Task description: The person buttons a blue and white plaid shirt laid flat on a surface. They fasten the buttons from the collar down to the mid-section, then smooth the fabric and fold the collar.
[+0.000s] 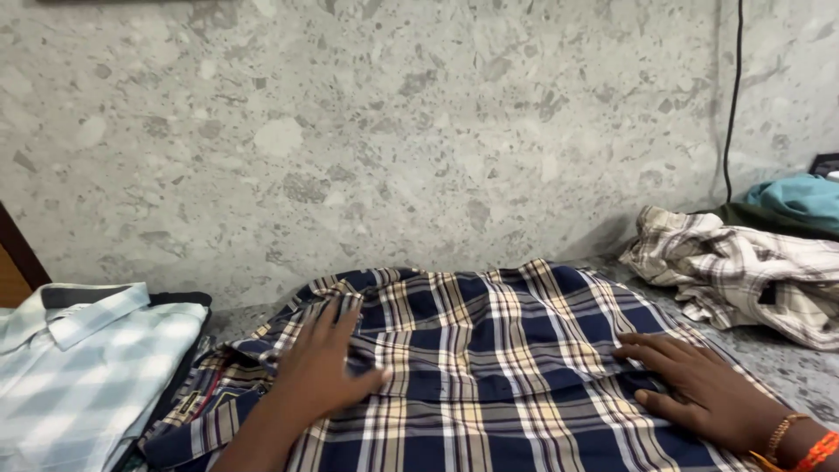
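On the speckled grey stone floor (pixel 437 131), a navy, cream and tan plaid cotton shirt (pixel 489 367) lies spread flat, collar end toward the left. Both hands rest on it, nothing gripped.

Left hand (pixel 323 367): palm down near the shirt's collar end, fingers extended and slightly spread, thumb out to the side. Flat press, no pinch.

Right hand (pixel 699 389): palm down on the shirt's right portion, fingers pointing left across a fold ridge, relaxed and open. Gold and orange bangles (pixel 800 441) on the wrist.

Around the shirt:
- left of it, touching or nearly so: folded pale green-white checked shirt (pixel 79 367) sitting on a dark garment stack
- right of it, just beyond the hem: crumpled beige-brown plaid shirt (pixel 743 271), with a teal cloth (pixel 800 199) behind that
- black cable (pixel 732 96) hanging down the wall, well apart to the right

Risks, my read:
- fabric already bunched under the left palm; sliding that hand could drag wrinkles in rather than flatten them
- uneven pressure between the hands could skew the fold line
- bangles could snag the weave if the right wrist drags
- shirt's left edge crowds the folded stack; a wide sweep could knock it askew
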